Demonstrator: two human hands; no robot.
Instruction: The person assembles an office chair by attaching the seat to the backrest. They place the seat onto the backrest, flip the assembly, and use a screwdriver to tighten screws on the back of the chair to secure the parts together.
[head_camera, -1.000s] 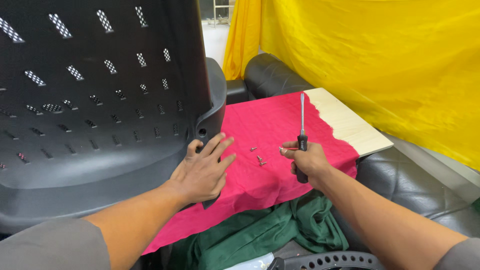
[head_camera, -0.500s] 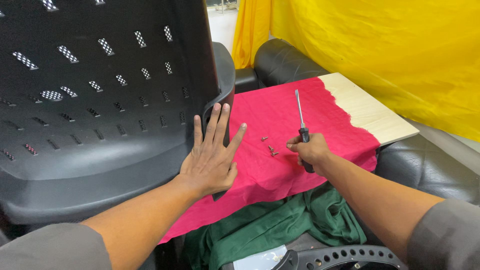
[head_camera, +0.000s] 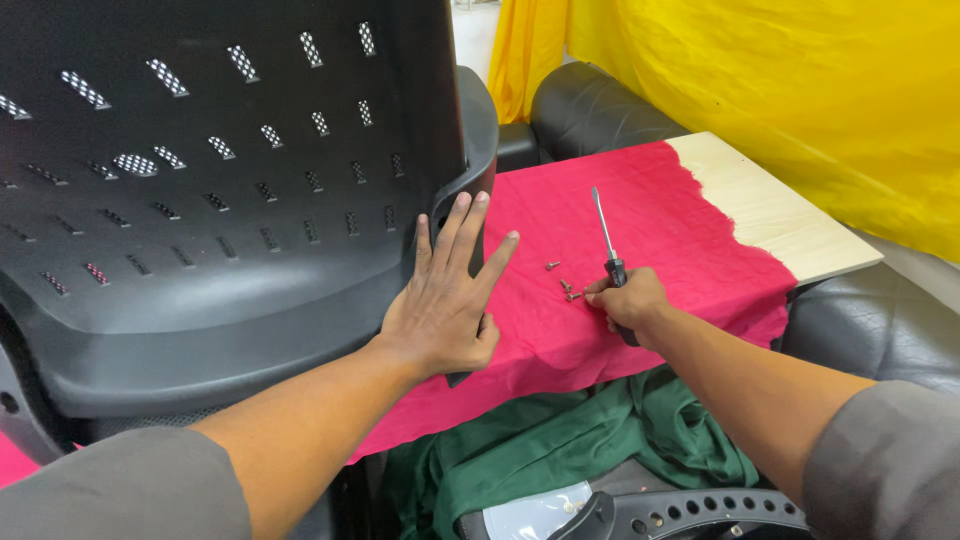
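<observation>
A large black perforated plastic chair shell (head_camera: 200, 180) stands on its edge at the left. My left hand (head_camera: 445, 300) lies flat against its right rim, fingers spread. My right hand (head_camera: 628, 303) grips the black handle of a screwdriver (head_camera: 604, 232), shaft pointing away from me, low over the red cloth (head_camera: 640, 210). Three small screws (head_camera: 563, 283) lie on the cloth just left of that hand.
The red cloth covers a light wooden board (head_camera: 775, 215) resting on a black leather sofa (head_camera: 870, 330). Yellow fabric (head_camera: 780, 80) hangs behind. A green cloth (head_camera: 560, 450) is bunched below the board, and a black perforated plastic part (head_camera: 690, 515) sits at the bottom edge.
My left hand slid up from the shell's lower edge to lie flat on its right rim. My right hand lowered the screwdriver toward the cloth near the screws.
</observation>
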